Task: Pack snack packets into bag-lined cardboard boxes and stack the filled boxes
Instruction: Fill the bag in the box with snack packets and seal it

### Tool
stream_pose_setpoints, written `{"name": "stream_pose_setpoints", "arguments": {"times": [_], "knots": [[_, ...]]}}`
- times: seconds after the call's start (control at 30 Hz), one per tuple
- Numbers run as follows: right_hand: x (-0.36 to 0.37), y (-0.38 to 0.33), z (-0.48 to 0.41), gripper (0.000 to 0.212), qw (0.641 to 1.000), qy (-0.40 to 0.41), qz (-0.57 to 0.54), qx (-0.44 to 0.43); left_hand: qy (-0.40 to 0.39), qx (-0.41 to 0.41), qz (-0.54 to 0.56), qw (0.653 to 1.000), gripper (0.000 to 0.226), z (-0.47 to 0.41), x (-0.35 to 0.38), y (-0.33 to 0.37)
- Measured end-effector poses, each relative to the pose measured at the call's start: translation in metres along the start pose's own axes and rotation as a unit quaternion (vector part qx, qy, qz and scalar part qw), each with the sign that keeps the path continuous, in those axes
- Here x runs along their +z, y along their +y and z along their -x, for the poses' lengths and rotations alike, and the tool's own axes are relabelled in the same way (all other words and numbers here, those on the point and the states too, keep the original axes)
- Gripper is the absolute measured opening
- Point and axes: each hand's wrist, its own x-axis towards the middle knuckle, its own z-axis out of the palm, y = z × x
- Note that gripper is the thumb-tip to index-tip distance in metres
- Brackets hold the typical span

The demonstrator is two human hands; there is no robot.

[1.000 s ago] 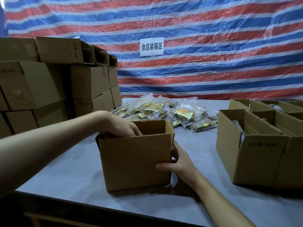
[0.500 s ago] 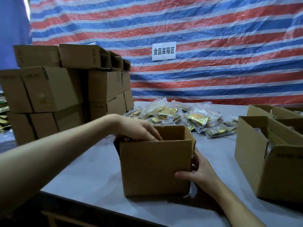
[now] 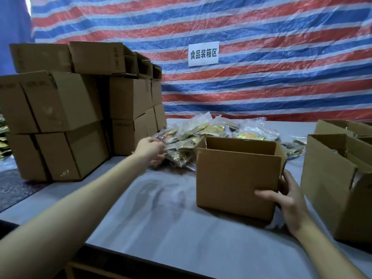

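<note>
While my right hand (image 3: 287,200) clamped the open box (image 3: 235,178) corner at centre-right, left hand (image 3: 150,151) fingers curled at the packet pile (image 3: 201,129); couldn't tell if holding one.

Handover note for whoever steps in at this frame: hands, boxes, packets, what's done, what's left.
Left hand: at the near edge of the snack packets pile, fingers curled on it; grip unclear.
Right hand: holds the open box by its near right corner.
Done: closed boxes stacked at the left of the table.
Left: fill this box (inside hidden), likely the other open boxes at right too, then stack.
</note>
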Motion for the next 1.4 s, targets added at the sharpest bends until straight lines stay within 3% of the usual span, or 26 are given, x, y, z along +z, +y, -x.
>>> {"name": "stream_pose_setpoints", "arguments": {"times": [0.1,0.27,0.37,0.47,0.63,0.77,0.9,1.0,1.07,1.27,1.37,1.4], "knots": [[-0.003,0.003,-0.003,0.088,1.000,0.021,-0.018,0.005,-0.002,-0.059,0.058,0.997,0.016,-0.004,0.024,-0.020],[-0.006,0.006,-0.005,0.082,0.998,-0.005,-0.055,0.029,0.012,-0.016,0.060,0.998,0.048,-0.005,0.063,-0.027],[-0.007,0.006,-0.005,0.080,0.997,-0.017,-0.063,0.037,0.086,0.025,-0.087,0.992,0.055,-0.006,0.082,-0.022],[-0.007,0.006,-0.004,0.084,0.997,-0.022,-0.059,0.036,0.149,0.110,-0.247,0.951,0.044,-0.006,0.095,-0.016],[-0.007,0.006,-0.005,0.090,0.997,-0.037,-0.045,0.044,0.069,0.226,-0.284,0.929,0.028,-0.029,0.114,0.002],[-0.008,0.006,-0.008,0.091,0.996,-0.051,-0.043,0.066,-0.006,0.262,-0.377,0.888,0.047,-0.051,0.129,0.025],[-0.013,0.007,-0.010,0.100,0.994,-0.072,-0.036,0.074,-0.025,0.293,-0.438,0.850,0.066,-0.067,0.145,0.039],[-0.015,0.009,-0.012,0.103,0.993,-0.079,-0.044,0.075,-0.068,0.239,-0.415,0.875,0.084,-0.073,0.152,0.043],[-0.016,0.010,-0.013,0.096,0.992,-0.084,-0.050,0.075,-0.094,0.227,-0.401,0.883,0.081,-0.078,0.153,0.043],[-0.016,0.006,-0.011,0.096,0.992,-0.092,-0.054,0.070,-0.093,0.210,-0.299,0.926,0.059,-0.083,0.140,0.053],[-0.015,0.004,-0.008,0.095,0.992,-0.090,-0.057,0.066,-0.050,0.240,-0.229,0.942,0.020,-0.079,0.125,0.053],[-0.015,0.003,-0.007,0.096,0.993,-0.086,-0.057,0.064,-0.036,0.249,-0.201,0.947,0.016,-0.075,0.118,0.052]]}}
